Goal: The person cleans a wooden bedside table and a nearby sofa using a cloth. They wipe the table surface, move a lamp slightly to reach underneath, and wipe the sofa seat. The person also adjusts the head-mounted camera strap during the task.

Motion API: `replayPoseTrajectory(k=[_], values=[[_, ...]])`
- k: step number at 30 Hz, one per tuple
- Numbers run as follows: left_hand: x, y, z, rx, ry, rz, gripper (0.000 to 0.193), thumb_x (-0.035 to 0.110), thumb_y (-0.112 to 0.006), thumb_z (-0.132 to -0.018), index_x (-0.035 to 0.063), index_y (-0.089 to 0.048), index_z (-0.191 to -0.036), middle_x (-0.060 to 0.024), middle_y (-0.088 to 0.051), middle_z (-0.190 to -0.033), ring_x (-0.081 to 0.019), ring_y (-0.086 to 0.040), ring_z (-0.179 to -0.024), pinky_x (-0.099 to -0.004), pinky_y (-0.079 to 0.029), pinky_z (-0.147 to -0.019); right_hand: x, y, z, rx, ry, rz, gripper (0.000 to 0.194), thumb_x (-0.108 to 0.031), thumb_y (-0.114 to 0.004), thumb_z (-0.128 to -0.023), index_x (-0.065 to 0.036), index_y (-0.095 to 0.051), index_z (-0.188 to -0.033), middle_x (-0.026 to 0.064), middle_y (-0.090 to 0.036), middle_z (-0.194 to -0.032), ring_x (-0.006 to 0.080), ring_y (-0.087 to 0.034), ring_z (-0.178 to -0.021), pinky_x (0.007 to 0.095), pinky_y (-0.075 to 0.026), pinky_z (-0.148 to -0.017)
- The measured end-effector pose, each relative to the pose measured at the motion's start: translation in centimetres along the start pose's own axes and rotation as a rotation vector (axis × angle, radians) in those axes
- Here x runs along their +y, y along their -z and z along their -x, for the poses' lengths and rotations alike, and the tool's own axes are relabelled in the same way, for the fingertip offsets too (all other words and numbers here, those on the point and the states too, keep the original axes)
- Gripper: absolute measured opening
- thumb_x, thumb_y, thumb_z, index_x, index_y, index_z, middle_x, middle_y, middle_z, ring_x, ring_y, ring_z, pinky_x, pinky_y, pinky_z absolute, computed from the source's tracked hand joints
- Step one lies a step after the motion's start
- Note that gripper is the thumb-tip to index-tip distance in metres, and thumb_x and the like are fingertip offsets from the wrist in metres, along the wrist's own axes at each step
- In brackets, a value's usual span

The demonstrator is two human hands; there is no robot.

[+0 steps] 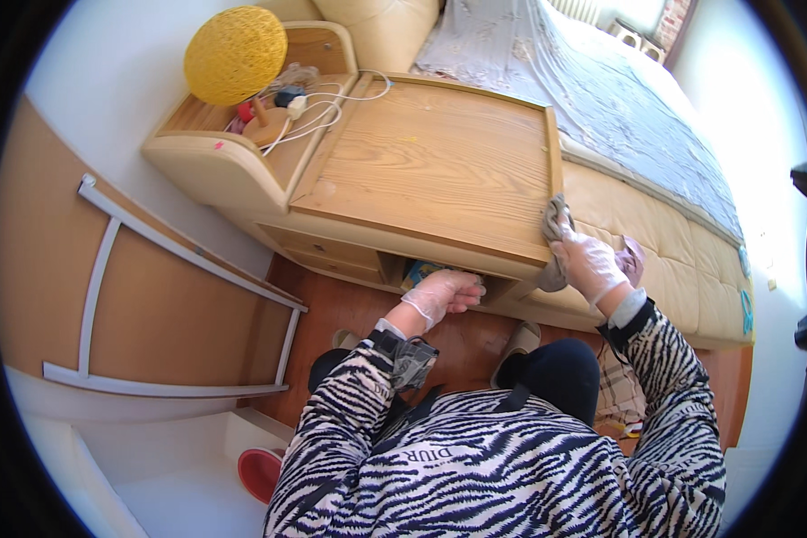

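Note:
My right hand [585, 259], in a clear plastic glove, grips a grey cloth [554, 218] at the near right corner of a wood-grain cabinet top [430, 168]. The cloth lies over the raised right edge and hangs down past the corner. My left hand [447, 296] wears the same kind of glove and holds nothing that I can see. Its fingers are loosely bent and a little apart, in front of an open compartment [393, 269] below the top. A blue and yellow packet [422, 272] sits inside, partly hidden by that hand.
A lamp with a yellow woven shade [235, 57] stands on the side shelf, among white cables [323, 114]. Right of the cabinet is a padded beige bed edge [645, 242] with a grey-blue cover [619, 128]. A board with white rails [188, 302] is at left, above a red basin [261, 474].

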State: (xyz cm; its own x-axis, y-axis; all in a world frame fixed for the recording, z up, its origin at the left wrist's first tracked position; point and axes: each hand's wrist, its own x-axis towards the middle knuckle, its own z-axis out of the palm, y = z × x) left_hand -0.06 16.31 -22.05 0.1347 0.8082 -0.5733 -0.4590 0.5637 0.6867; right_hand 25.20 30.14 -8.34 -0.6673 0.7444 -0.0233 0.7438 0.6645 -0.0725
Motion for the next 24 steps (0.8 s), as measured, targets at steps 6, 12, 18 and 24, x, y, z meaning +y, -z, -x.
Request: replayPoseTrajectory(k=[6, 12, 18, 24], values=[[-0.7, 0.4, -0.2, 0.03, -0.037, -0.07, 0.041, 0.035, -0.069, -0.097, 0.0045, -0.067, -0.124, -0.0107, -0.075, -0.111, -0.0151, -0.071, -0.087, -0.0276, -0.054, -0.07, -1.9, 0.4, 3.0, -0.065, 0.071, 0.097, 0.059, -0.026, -0.053, -0.102, 0.006, -0.04, -0.15, 0.0213, -0.07, -0.087, 0.0386, -0.069, -0.079, 0.0511, -0.052, -0.068], [-0.8, 1.0, -0.2, 0.107, -0.071, -0.217, 0.043, 0.03, -0.068, -0.093, 0.001, -0.066, -0.126, -0.0107, -0.076, -0.104, -0.0145, -0.07, -0.083, -0.0264, -0.052, -0.065, -4.9, 0.8, 2.3, -0.198, 0.043, 0.165, 0.068, -0.028, -0.057, -0.101, 0.008, -0.033, -0.154, 0.0179, -0.072, -0.091, 0.0357, -0.071, -0.076, 0.0492, -0.052, -0.063], [-0.7, 2.2, 0.3, 0.128, -0.13, -0.385, 0.047, 0.023, -0.074, -0.086, -0.0028, -0.065, -0.125, -0.0092, -0.074, -0.098, -0.0165, -0.069, -0.081, -0.0279, -0.049, -0.063, -11.0, 0.1, -0.8, -0.244, 0.028, 0.26, 0.074, -0.033, -0.057, -0.099, 0.007, -0.031, -0.156, 0.0119, -0.074, -0.089, 0.0302, -0.073, -0.074, 0.049, -0.053, -0.062], [-3.1, 4.2, -1.8, 0.101, -0.151, -0.427, 0.047, 0.018, -0.072, -0.085, -0.0026, -0.064, -0.126, -0.0129, -0.074, -0.098, -0.0225, -0.07, -0.084, -0.0365, -0.053, -0.07, -17.5, -0.6, -4.7, -0.214, 0.167, 0.267, 0.079, -0.028, -0.062, -0.095, 0.007, -0.029, -0.158, 0.0139, -0.075, -0.093, 0.0289, -0.075, -0.077, 0.0486, -0.055, -0.064]])
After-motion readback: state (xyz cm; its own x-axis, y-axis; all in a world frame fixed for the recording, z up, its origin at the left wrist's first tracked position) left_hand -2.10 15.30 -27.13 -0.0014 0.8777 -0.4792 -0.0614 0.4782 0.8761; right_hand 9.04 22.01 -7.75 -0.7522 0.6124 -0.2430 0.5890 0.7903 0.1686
